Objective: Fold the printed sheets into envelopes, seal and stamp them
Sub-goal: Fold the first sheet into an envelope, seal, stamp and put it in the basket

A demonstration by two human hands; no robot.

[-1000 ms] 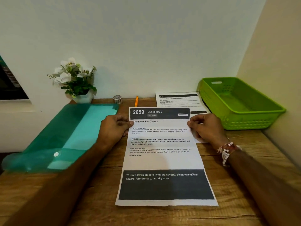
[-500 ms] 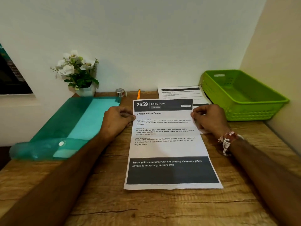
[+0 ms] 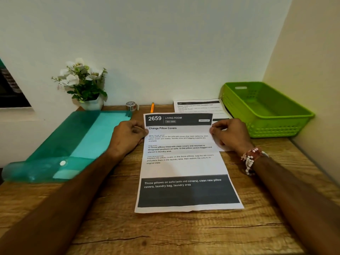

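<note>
Left of the green basket [image 3: 272, 128], the printed sheet [image 3: 184, 166] is lying flat on the desk [image 3: 165, 234]; your left hand [image 3: 127, 137] and right hand [image 3: 230, 135] are pinching its upper side edges.

Flower pot [image 3: 91, 104] at the worktop's [image 3: 165, 234] far left corner, green basket [image 3: 265, 115] at far right corner, teal folder [image 3: 73, 144] along left edge
</note>
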